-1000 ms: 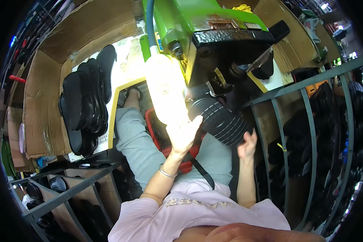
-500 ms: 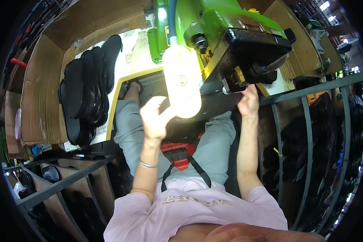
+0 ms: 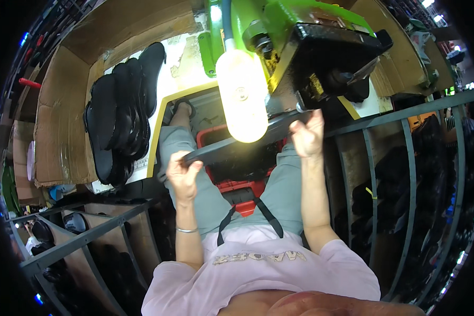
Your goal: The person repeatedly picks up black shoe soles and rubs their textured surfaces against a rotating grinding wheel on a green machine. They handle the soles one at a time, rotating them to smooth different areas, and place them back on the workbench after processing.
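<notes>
A long black shoe sole (image 3: 210, 150), seen nearly edge-on, spans the gap between my hands above my lap. My left hand (image 3: 183, 176) grips its left end between thumb and fingers. At the other end my right hand (image 3: 307, 136) is closed on it, higher up and just below the machine's black head (image 3: 332, 55). A glowing white oblong lamp (image 3: 241, 97) hides part of the sole's middle. The green machine (image 3: 289, 21) stands behind, and the sole's far right end lies close to a small metal part under its head.
Several black soles (image 3: 118, 110) are piled on the white tabletop (image 3: 168, 66) at left, inside a cardboard box wall (image 3: 63, 116). Metal-framed racks (image 3: 84, 239) with black soles flank me on both sides. Beneath the sole is a red container (image 3: 237, 185) between my legs.
The sole has come down and tilted to edge-on, away from the machine head. My left hand, earlier beside the lamp, has moved lower and left; my right hand has shifted slightly left.
</notes>
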The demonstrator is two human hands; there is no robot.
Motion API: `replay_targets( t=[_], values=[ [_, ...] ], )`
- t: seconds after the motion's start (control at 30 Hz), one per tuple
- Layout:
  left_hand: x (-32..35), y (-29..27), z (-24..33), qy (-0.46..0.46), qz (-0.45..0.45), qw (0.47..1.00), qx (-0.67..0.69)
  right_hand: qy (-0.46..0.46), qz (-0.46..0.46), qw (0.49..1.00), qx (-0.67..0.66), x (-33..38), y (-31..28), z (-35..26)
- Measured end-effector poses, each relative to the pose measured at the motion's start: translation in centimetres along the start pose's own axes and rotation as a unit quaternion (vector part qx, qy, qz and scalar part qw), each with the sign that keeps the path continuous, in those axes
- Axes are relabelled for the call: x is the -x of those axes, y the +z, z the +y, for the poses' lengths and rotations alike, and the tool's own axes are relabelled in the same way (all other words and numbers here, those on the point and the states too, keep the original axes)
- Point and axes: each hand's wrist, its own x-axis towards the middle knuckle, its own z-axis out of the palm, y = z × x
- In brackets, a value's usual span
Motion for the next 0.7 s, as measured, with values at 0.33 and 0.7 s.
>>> replay_targets(
  t=[0.33,0.7],
  values=[
    [-3.4,10.9,1.0,0.118,-0.038,0.985,-0.120,-0.085,0.109,0.990,0.032,-4.2,-5.6,-3.4],
    [-3.4,5.9,2.3,0.091,-0.061,0.989,-0.095,-0.085,0.094,0.992,0.010,-2.1,-2.3,-1.9]
  ],
)
